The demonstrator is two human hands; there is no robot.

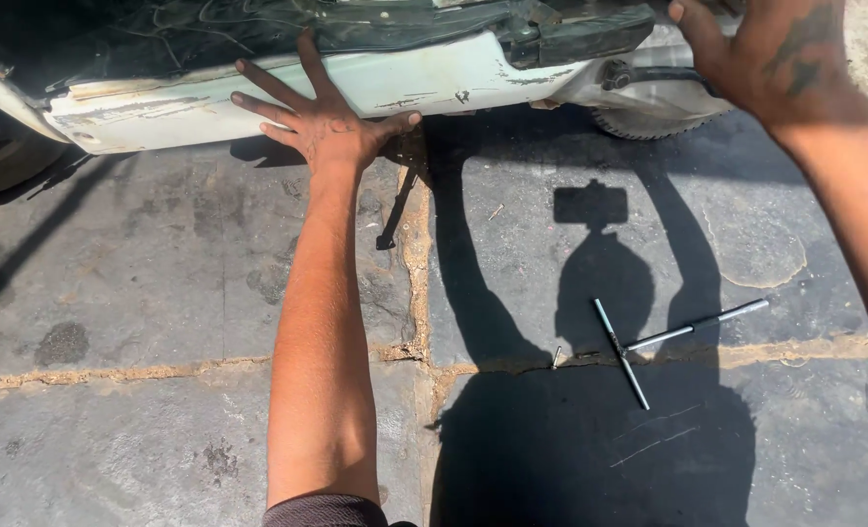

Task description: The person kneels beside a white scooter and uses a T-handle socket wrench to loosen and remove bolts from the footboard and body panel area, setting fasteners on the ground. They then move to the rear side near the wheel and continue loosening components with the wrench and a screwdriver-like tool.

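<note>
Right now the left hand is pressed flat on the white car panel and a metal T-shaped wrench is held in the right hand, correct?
Not quite. The head view shows the T-shaped wrench lying on the pavement, untouched. The right hand is on the car's edge; the left hand is indeed spread flat on the white car panel.

Harsh sunlight from behind, crisp dark shadows on pavement [209, 283], sharp focus

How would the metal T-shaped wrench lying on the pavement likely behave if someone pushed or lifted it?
The T-shaped wrench looks like solid steel rod, so probably stiff and heavy for its size. Its crossbar lies flat on the pavement, so it would likely slide or pivot rather than roll.
</note>
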